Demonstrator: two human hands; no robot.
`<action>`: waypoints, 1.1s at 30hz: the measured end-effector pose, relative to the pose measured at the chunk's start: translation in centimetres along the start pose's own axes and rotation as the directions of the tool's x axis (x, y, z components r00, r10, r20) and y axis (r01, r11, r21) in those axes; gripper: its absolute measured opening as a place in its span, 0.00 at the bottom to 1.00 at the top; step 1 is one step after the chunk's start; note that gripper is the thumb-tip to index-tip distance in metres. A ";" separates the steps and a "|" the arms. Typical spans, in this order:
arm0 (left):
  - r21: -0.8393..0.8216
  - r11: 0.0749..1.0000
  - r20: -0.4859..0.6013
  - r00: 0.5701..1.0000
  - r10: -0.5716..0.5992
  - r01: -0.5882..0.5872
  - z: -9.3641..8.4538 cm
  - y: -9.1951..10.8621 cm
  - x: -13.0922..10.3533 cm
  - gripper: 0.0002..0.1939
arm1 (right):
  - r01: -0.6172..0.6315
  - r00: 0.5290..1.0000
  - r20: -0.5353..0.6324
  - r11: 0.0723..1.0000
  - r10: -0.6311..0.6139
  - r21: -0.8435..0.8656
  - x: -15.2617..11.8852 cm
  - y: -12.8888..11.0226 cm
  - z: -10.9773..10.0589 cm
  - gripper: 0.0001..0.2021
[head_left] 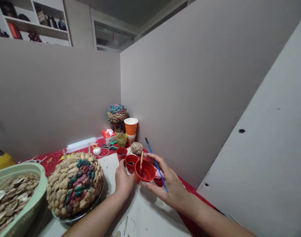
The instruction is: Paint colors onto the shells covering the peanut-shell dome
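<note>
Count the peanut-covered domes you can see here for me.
2. The partly painted dome is in the foreground, left of the left hand; the multicoloured dome stands at the back, beside the orange cup. No others show.

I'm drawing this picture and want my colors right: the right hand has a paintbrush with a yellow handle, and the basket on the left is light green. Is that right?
Not quite: the paintbrush in the right hand has a blue handle, not a yellow one, as the head view shows. The basket on the left is light green, as you said.
</note>
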State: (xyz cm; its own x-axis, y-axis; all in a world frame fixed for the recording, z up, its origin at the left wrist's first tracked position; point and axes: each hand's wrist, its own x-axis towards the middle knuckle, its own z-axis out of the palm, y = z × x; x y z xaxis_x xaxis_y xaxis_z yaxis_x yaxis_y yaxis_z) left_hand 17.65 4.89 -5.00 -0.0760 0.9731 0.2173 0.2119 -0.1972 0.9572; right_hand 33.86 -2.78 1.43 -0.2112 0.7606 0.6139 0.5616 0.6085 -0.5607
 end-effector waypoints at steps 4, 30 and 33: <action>-0.002 1.000 -0.008 1.000 -0.004 0.004 -1.3 0.3 -1.8 0.32 | 0.027 0.999 0.042 1.000 -0.027 -0.003 0.0 -0.7 -0.1 0.34; -0.228 0.971 -0.268 0.954 -0.134 0.073 -15.3 10.0 -11.2 0.43 | 0.299 0.954 -0.149 0.874 -0.261 0.384 4.5 -10.2 0.3 0.19; -0.124 0.992 -0.427 0.900 -0.087 0.036 -18.5 10.9 -10.3 0.45 | 0.358 0.930 -0.274 0.781 -0.247 0.512 6.2 -11.9 1.0 0.15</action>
State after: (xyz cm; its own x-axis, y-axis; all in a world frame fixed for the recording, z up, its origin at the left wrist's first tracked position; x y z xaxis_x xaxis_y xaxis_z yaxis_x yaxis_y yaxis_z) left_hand 2.68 -9.52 6.72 -0.5025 0.8424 0.1943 0.0861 -0.1749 0.9808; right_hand 25.06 -5.09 11.42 -0.1156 0.4949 0.8612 -0.0467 0.8634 -0.5024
